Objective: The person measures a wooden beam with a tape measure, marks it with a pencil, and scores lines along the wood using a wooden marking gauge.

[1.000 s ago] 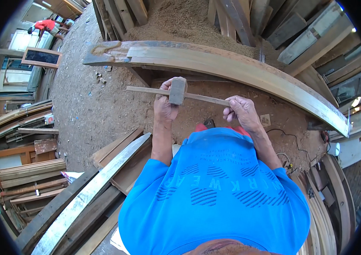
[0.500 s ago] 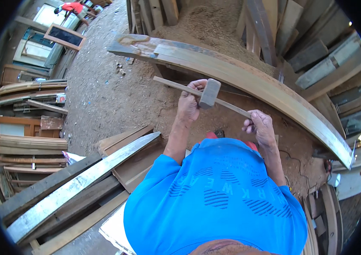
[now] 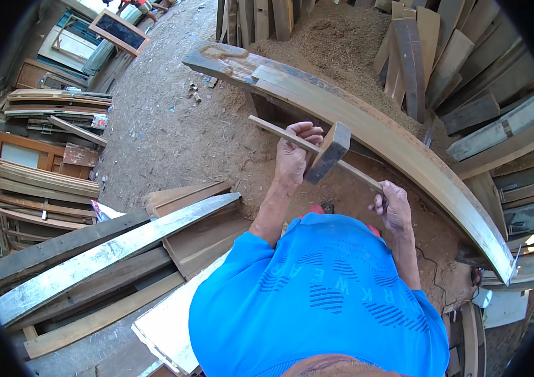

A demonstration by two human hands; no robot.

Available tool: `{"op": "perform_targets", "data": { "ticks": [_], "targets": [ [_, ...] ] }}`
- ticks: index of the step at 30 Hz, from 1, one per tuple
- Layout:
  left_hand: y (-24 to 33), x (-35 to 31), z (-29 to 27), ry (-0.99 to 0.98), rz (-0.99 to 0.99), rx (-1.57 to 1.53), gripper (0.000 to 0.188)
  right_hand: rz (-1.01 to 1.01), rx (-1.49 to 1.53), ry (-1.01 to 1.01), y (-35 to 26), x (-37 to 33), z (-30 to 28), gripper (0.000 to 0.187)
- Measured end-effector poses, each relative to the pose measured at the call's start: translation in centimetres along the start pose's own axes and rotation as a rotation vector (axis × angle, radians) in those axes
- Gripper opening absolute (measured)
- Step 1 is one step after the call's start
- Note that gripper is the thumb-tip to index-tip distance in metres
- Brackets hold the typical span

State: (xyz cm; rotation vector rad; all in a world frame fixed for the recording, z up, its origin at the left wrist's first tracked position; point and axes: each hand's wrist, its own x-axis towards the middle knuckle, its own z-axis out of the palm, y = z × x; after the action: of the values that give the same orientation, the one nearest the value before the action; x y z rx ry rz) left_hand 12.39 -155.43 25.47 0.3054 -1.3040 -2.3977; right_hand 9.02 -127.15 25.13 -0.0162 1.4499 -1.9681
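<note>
A wooden marking gauge [image 3: 333, 152], a thick block with a long slim stick running through it, is held in front of my blue shirt. My left hand [image 3: 293, 154] grips the stick close beside the block, its fingers partly curled round the wood. At the stick's other end, my right hand [image 3: 394, 204] pinches the tip with thumb and fingers. Just beyond my hands lies a long curved timber beam [image 3: 355, 116], pale along its top. The gauge appears apart from the beam.
Stacked boards [image 3: 110, 257] lie at the near left, one painted white. Upright planks [image 3: 474, 75] lean at the far right. Sawdust [image 3: 342, 38] is heaped behind the beam. A cable [image 3: 436, 264] runs over the dirt floor on the right. Another person [image 3: 141, 6] is at the far left.
The view has turned slightly, so most of the scene has shifted. The gauge's block is tilted and shows a different face. Both hands keep their hold on the stick.
</note>
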Motion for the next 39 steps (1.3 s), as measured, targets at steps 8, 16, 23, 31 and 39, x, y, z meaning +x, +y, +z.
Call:
{"op": "perform_targets", "data": {
  "ticks": [8,16,23,31,39],
  "targets": [
    [1.6,-0.4,0.7,0.000,-0.176,-0.154,0.051,0.026,-0.037,0.085,0.2,0.0,0.4,0.035],
    [0.8,-0.3,0.9,-0.087,-0.161,0.036,0.046,0.069,0.047,0.151,0.2,-0.2,-0.3,0.037],
    [1.1,-0.2,1.1,-0.100,-0.164,0.065,0.044,0.089,0.051,0.166,0.2,-0.2,-0.4,0.038],
    [1.2,-0.3,1.0,-0.159,-0.113,0.068,0.052,0.042,0.051,0.156,0.5,0.1,-0.4,0.035],
    [1.2,-0.1,0.4,-0.127,-0.153,0.187,0.046,0.079,-0.242,0.171,1.4,0.5,-1.3,0.042]
  ]
}}
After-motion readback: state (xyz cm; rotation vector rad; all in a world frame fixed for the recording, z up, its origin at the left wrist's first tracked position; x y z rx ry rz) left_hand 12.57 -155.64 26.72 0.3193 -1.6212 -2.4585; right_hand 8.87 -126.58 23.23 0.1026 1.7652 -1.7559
